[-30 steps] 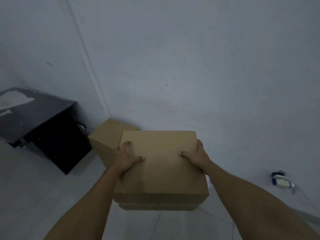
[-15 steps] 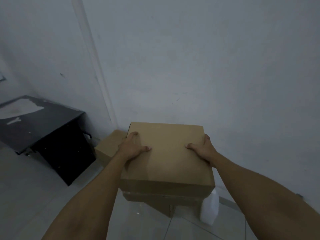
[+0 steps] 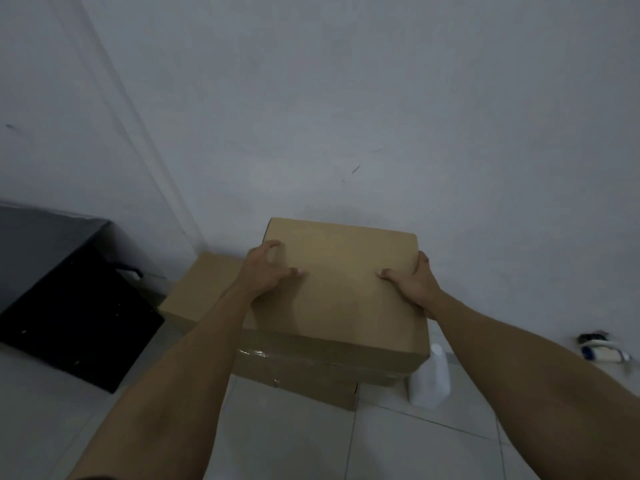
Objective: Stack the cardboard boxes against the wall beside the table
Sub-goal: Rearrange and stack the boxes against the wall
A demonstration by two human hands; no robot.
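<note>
A plain brown cardboard box [image 3: 341, 282] sits on top of a stack of boxes [image 3: 304, 375] close to the white wall. My left hand [image 3: 266, 271] grips the box's left edge, thumb on the lid. Over at its right edge my right hand [image 3: 414, 282] holds on the same way. A lower cardboard box [image 3: 201, 289] rests on the floor to the left, between the stack and the black table [image 3: 52, 271].
A white plastic bottle [image 3: 431, 379] stands on the tiled floor just right of the stack. A white and blue object with a cable [image 3: 602, 353] lies by the wall at the far right. The wall [image 3: 381, 116] rises right behind the boxes.
The box in my hands has moved forward and closer to the wall, onto the stack. The view has shifted, and the white bottle beside the stack has come into sight.
</note>
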